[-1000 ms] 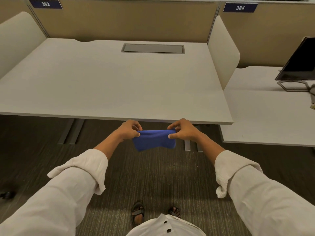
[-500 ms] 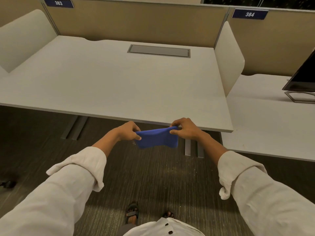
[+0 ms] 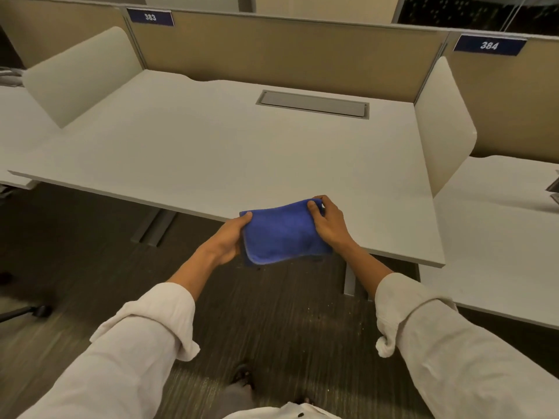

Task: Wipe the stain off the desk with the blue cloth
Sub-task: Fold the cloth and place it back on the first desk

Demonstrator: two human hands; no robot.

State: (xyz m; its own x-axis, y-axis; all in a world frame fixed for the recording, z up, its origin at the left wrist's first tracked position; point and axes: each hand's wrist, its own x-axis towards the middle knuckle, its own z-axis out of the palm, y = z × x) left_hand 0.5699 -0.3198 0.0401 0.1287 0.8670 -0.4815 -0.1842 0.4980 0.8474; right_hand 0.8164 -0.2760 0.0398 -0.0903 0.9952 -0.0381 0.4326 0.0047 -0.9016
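Blue cloth (image 3: 282,234) sits folded between my two hands, hanging over the near edge of the bench (image 3: 211,152), its far part above the benchtop and its near fold out past the edge over the floor. I cannot tell whether its underside touches the surface yet.

From the left: my left hand (image 3: 230,237) cups the cloth's left edge, thumb on top near the far corner and the other fingers tucked out of sight beneath, so it is pinching the fabric. The cloth itself looks like soft terry, light and limp, doubled over with a rounded fold at the near side; I judge it will sag wherever it is unsupported and bunch if pushed from one end only. It should grip the benchtop rather than slide freely, so a flat palm pressing on the middle seems the best hold for wiping. My right hand (image 3: 328,225) pinches the far right corner, thumb on the top face and fingers curled round the edge.

No stain shows on the pale benchtop from here. The only recess is the cable tray (image 3: 313,104) at the back; its lid is shut, so I cannot see what it holds.
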